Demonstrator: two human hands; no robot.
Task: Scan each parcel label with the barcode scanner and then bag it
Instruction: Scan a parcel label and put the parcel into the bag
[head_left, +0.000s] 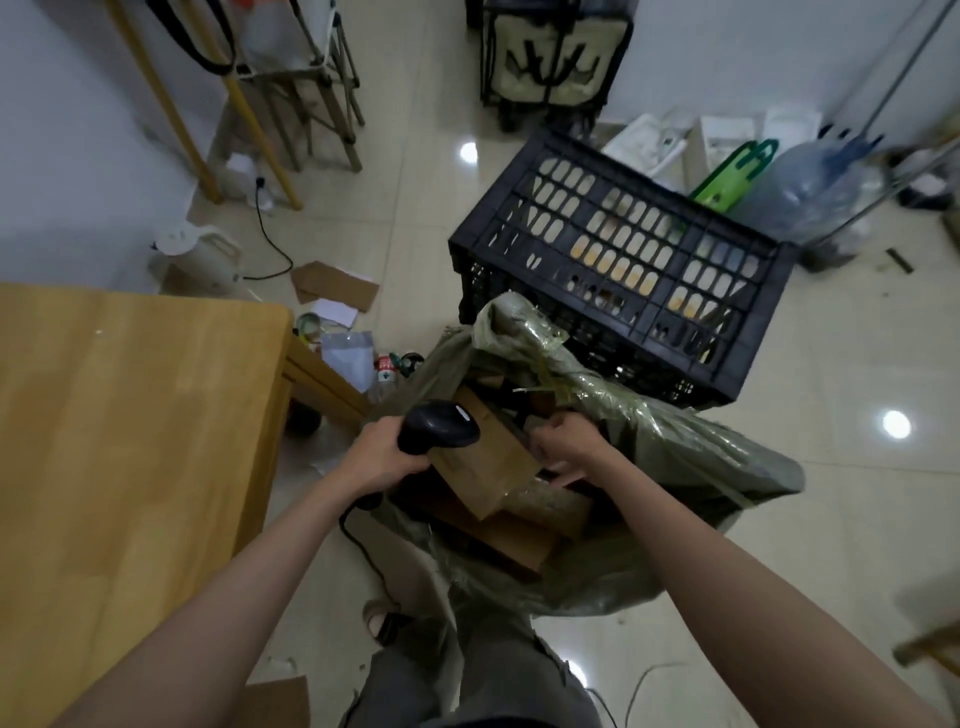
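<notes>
My left hand (376, 451) grips the handle of a black barcode scanner (441, 426), whose head points over the mouth of a large grey-green plastic bag (701, 467) on the floor. Its cable (363, 551) trails down past the bag. My right hand (566, 447) holds the right end of a brown cardboard parcel (483, 467) that lies tilted in the bag's opening. Under it, other brown parcels (514, 540) lie inside the bag.
A black slotted crate (623, 249) stands upside down just behind the bag. A wooden table (119, 441) fills the left. Cardboard scraps, a white kettle (200, 254) and small litter lie on the tiled floor; a water jug (810, 192) and a folded cart (550, 57) stand at the back.
</notes>
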